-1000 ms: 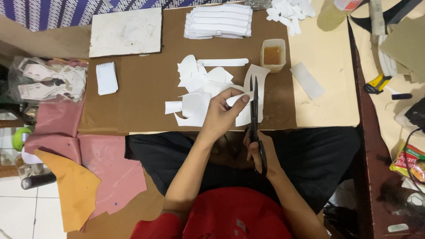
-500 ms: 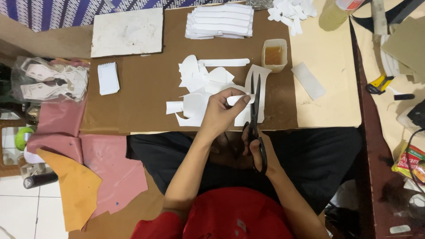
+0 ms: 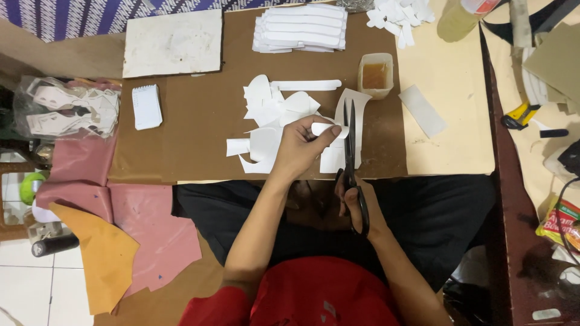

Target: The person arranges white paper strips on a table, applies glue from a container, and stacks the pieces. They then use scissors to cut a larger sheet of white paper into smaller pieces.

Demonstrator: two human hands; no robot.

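Right hand (image 3: pixel 356 202), partly hiding under the scissors (image 3: pixel 351 163), is gripping them; left hand (image 3: pixel 302 148) is pinching a white strip (image 3: pixel 323 129). The far cup (image 3: pixel 375 75) is holding amber liquid.

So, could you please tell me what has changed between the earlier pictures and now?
Very little. The left hand still pinches the small white piece against the black scissors, whose blades look slightly more closed. The right hand keeps hold of the handles. The white offcuts, glue cup and brown board stayed put.
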